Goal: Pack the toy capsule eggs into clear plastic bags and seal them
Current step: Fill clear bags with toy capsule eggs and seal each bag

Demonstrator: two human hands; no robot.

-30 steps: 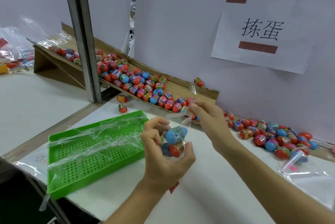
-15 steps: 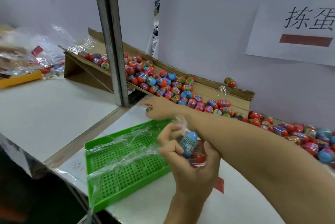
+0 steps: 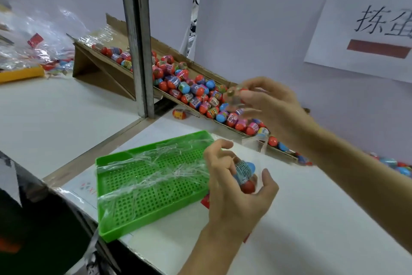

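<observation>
eggs [image 3: 244, 172] sit bagged in the left hand [image 3: 234, 185], fingers curled round them. right hand [image 3: 267, 105] pinches another egg [image 3: 234, 94], blurred; filling continues, so it likely goes into the bag next.

Left hand [image 3: 236, 188] curls round a clear plastic bag [image 3: 252, 163] with capsule eggs inside — a blue one [image 3: 245, 169] on top, red below. Right hand [image 3: 269, 105] hovers over the cardboard chute [image 3: 107, 74] of eggs [image 3: 191, 92], pinching a blurred egg [image 3: 234, 94]. Near left lies a green perforated tray [image 3: 153, 185] — crinkled clear bags [image 3: 156, 163] spread on it.
</observation>
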